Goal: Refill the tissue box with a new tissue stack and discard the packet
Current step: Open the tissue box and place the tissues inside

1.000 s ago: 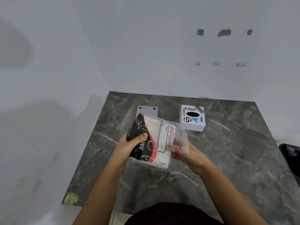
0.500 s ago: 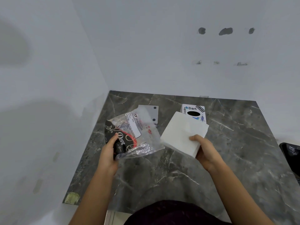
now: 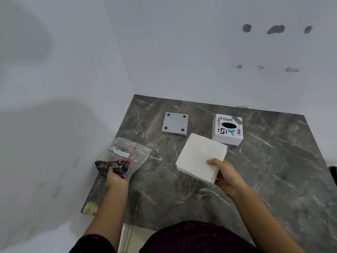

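Note:
My right hand (image 3: 225,175) grips a white square tissue stack (image 3: 197,157) by its near right corner, held just above the dark marble counter. Behind the stack stands the white tissue box (image 3: 228,129), printed with "Dart" and an oval slot on top. My left hand (image 3: 114,178) pinches the near end of the emptied clear and black plastic packet (image 3: 125,158) at the counter's left edge, close to the wall. A grey square base plate (image 3: 175,124) with dark feet lies flat behind, left of the box.
The marble counter (image 3: 255,179) sits in a corner, with white walls at the left and back. A dark object (image 3: 333,173) shows at the right edge. A yellowish patch (image 3: 90,208) marks the counter's near left corner.
The tissue stack came out of the packet into my right hand. My left hand carried the emptied packet leftward toward the wall, and the grey plate is uncovered.

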